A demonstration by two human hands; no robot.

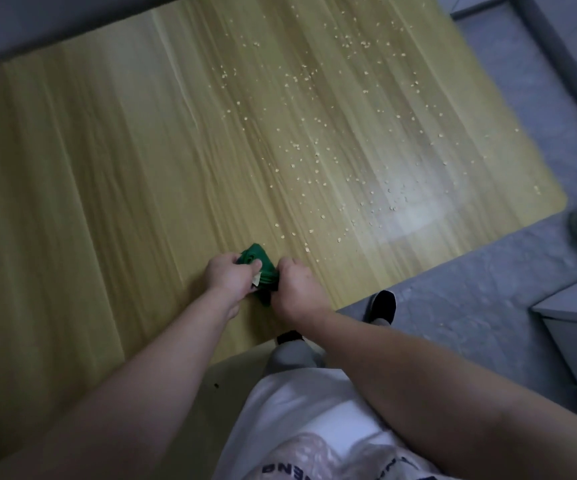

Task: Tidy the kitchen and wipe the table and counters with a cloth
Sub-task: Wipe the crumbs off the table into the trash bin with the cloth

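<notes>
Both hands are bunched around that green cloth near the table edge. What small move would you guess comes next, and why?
Probably sliding the green cloth, gripped by the left hand and right hand, forward and rightward across the yellow wooden table, because pale scattered crumbs cover that side.

A bunched dark green cloth (258, 268) is seen at lower centre. The pale wooden table (107, 168) fills the frame. Small pale crumbs (314, 133) are scattered across its upper right.

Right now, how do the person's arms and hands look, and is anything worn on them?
Both forearms are bare along all that shows, with no sleeves. The left hand and the right hand have no gloves, and no watch, ring or band shows on either wrist. The nails look short. The picture is dim and slightly blurred, so finer marks cannot be told.
</notes>
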